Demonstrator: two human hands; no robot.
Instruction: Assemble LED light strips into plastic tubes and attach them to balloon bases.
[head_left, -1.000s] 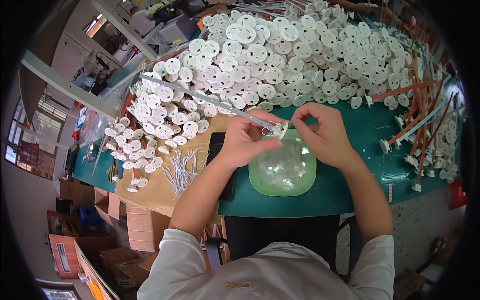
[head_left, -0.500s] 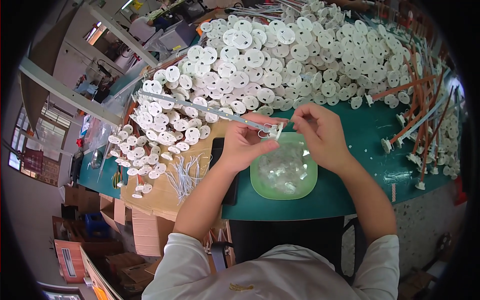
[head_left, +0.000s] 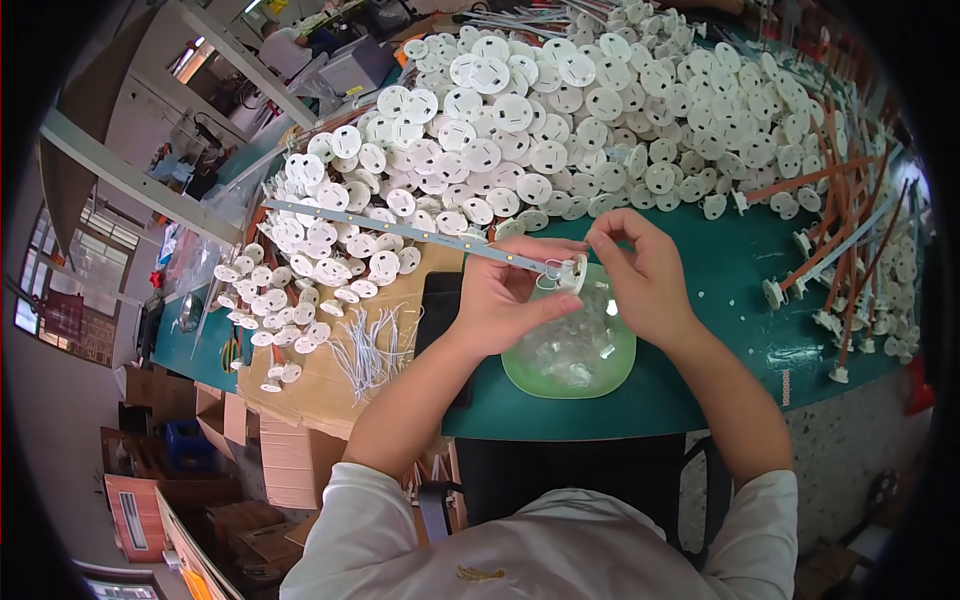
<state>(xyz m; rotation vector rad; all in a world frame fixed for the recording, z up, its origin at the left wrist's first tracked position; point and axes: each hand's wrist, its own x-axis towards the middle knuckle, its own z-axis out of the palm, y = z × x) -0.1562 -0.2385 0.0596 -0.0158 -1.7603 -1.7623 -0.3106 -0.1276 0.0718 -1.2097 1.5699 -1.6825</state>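
My left hand (head_left: pixel 498 308) is closed round a white round end cap (head_left: pixel 574 276) joined to a long LED strip (head_left: pixel 390 228) that slopes up to the left. Thin white wire loops show between strip and cap. Thumb and forefinger of my right hand (head_left: pixel 645 285) are pinched together just right of the cap; whatever they hold is too small to make out. Below both hands stands a pale green bowl (head_left: pixel 565 390) with many small clear pieces (head_left: pixel 570 355) in it.
A large heap of white round caps (head_left: pixel 510 113) covers the table's far side. Strips with caps (head_left: pixel 845 250) lie at the right. Cut white wires (head_left: pixel 367 350) rest on cardboard (head_left: pixel 300 395) at the left, beside a black flat device (head_left: pixel 440 300) partly under my forearm.
My left hand has shifted slightly right with the cap and strip, and the cap has turned a little. My right fingers have moved slightly and stay pinched near the cap.
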